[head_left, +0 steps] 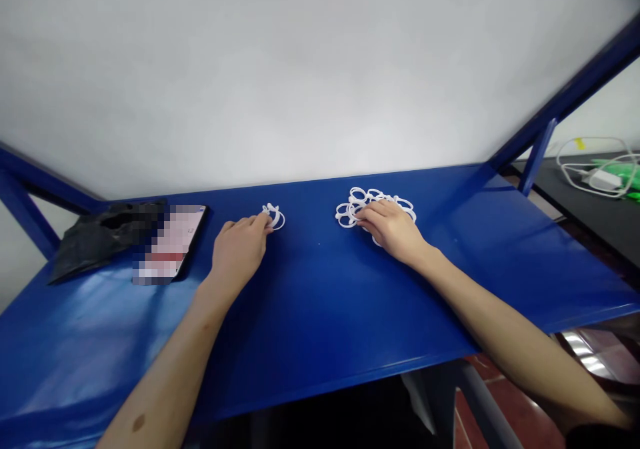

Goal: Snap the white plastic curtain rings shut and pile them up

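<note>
My left hand [243, 245] is left of the middle of the blue table, fingers curled together on a small group of white plastic rings [280, 221]. Small knobs show on these rings; the fingertips partly hide them. Further right, my right hand [393, 229] lies over a larger loose pile of similar white rings [357, 195]. Its thumb and fingers are pinched on a ring at the near left side of the pile. The palm covers part of the pile, so how many rings it touches is hidden.
A phone [187, 235] with a lit screen lies at the left, beside a crumpled black bag [95, 235]. The blue table [320, 322] backs onto a white wall. Blue frame bars slant up on both sides. On a dark surface at right lies a white cable [570, 172].
</note>
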Demonstrator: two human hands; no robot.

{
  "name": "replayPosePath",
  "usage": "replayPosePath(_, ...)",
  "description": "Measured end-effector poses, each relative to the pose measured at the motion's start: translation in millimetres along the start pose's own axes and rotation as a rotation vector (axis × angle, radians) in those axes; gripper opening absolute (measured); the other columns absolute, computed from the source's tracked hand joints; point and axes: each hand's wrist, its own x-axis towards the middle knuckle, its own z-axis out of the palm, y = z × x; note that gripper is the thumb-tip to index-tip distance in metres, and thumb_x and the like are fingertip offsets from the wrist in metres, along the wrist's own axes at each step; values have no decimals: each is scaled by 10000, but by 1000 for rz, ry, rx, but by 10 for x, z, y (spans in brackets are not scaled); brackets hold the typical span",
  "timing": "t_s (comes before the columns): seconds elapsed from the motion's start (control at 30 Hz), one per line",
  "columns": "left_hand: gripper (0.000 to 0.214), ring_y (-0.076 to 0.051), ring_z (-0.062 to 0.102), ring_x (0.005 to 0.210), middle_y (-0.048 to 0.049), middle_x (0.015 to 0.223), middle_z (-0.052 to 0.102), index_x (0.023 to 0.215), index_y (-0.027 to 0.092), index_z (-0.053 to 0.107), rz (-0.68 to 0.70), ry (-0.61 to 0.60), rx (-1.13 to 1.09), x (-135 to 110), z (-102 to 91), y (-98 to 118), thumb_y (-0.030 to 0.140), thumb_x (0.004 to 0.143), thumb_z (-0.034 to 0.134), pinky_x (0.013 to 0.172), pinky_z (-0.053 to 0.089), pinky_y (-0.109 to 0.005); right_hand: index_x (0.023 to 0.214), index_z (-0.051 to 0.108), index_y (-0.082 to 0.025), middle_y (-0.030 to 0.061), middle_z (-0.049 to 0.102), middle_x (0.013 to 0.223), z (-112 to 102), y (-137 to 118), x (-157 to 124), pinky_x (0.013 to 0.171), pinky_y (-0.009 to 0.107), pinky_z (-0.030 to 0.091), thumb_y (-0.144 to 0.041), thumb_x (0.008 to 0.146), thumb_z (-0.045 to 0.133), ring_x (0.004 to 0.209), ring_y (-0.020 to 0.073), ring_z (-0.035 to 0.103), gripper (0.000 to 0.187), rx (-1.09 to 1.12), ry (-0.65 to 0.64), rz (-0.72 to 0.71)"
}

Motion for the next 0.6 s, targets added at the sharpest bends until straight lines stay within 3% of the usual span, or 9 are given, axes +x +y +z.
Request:
replayPosePath(0.2,298,-273,701,786,-113,901,747,1096,191,591,-65,-21,13,7,-37,41,307,1021,326,766,453,-380,1016,677,-179,115,713,1065,7,-8,-1,841,391,496,-240,1030,479,951,239,634,207,14,6,16)
replayPosePath(0.33,233,-276,701,788,-116,964,747,1100,202,586,-179,-8,-149,24,-71,65,315,985,419,708,465,-358,1035,675,-169,110,711,1009,19,-1,-2,836,388,500,-258,1031,491,917,239,627,204,8,-5,14)
replayPosePath(0.43,199,-250,695,770,-90,964,753,1056,210,616,-286,43,-373,44,-86,53,334,941,511,694,481,-338,1024,675,-157,113,700,960,17,8,-5,813,379,502,-274,1031,495,888,238,611,214,13,-8,10)
replayPosePath(0.6,293,-81,503,453,-54,1033,762,1014,197,644,-514,93,-1045,80,-73,-36,422,826,651,565,524,-284,962,666,-166,101,694,927,-2,7,-7,791,369,489,-286,1033,491,849,229,592,223,-10,-10,21)
